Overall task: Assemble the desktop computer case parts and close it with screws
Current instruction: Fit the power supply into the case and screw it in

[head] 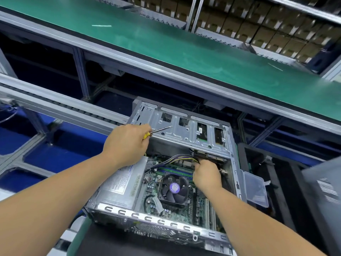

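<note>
One open computer case (186, 226); left hand (127, 145) grips one screwdriver (158, 130), right hand (206, 175) pinches the cable bundle (177, 159).

In the open case (232, 163), the fan (174, 189) sits right of the power supply (120, 185), drive cage (186, 130) behind.

Green belt (184, 52): runs slantwise across the upper view, edged by a grey aluminium rail (129, 61). Dark, open frame bays below it, with upright posts (81, 71). Roller track (64, 106): a second grey rail line at left, nearer and lower. Blue floor (55, 156): shows between frame members at left. Shelving (239, 21): beyond the belt, top right, metal uprights, rows of brown cartons, blurred. Black bin (287, 182): right side. Light: even, overhead, sheen on the belt.
</note>
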